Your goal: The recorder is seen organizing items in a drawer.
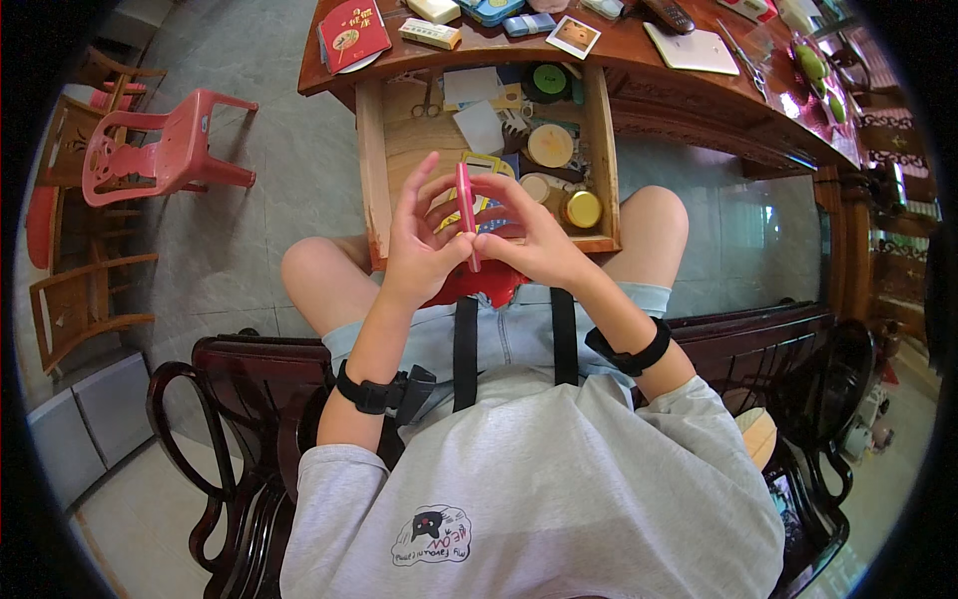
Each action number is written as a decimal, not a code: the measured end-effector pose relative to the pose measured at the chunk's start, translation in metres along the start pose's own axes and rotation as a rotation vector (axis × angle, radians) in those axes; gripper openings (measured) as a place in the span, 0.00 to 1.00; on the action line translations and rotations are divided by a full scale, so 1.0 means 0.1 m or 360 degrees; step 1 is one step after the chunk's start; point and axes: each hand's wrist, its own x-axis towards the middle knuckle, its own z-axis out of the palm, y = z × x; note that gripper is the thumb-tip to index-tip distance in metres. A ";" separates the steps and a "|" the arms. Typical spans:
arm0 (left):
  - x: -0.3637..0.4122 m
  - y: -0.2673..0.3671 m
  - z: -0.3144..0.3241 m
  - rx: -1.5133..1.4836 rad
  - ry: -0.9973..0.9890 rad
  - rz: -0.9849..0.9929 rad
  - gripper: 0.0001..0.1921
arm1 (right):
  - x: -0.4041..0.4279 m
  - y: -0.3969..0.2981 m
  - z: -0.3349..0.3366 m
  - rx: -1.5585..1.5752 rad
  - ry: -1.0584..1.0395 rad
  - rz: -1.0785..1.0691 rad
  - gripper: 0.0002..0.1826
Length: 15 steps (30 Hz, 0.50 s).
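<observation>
A thin pink object (467,213), seen edge-on and perhaps a compact mirror, stands upright between both hands. My left hand (430,239) grips its left side with thumb and fingers. From the right, my right hand (528,232) holds it too, the two thumb tips nearly meeting at its lower part. Below the hands is an open wooden drawer (611,165). It holds scissors (426,105), white cards (479,127), a round tan-lidded container (551,145), a gold-lidded jar (583,209), a black tin with a green label (548,81) and a yellow-framed item (480,161), partly hidden by the fingers.
The wooden desk top (629,52) carries a red booklet (355,34), a small box (430,34), a photo print (573,37), a white tablet-like item (690,49), a remote control (668,15) and long scissors (742,60). A pink plastic chair (168,146) stands at left.
</observation>
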 end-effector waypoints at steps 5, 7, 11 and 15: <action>0.01 0.04 -0.01 -0.0019 -0.0036 -0.0172 0.42 | 0.00 0.05 -0.06 0.0161 -0.0003 0.0024 0.34; 0.00 0.05 -0.03 -0.0006 -0.0060 -0.0190 0.41 | 0.00 0.07 -0.07 0.0215 -0.0022 0.0025 0.34; 0.00 0.04 -0.02 -0.0010 -0.0053 -0.0264 0.37 | -0.01 0.09 -0.02 0.0156 0.0057 0.0065 0.34; -0.01 0.03 -0.03 -0.0012 -0.0040 -0.0255 0.35 | 0.00 0.05 0.07 0.0006 0.0187 0.0047 0.33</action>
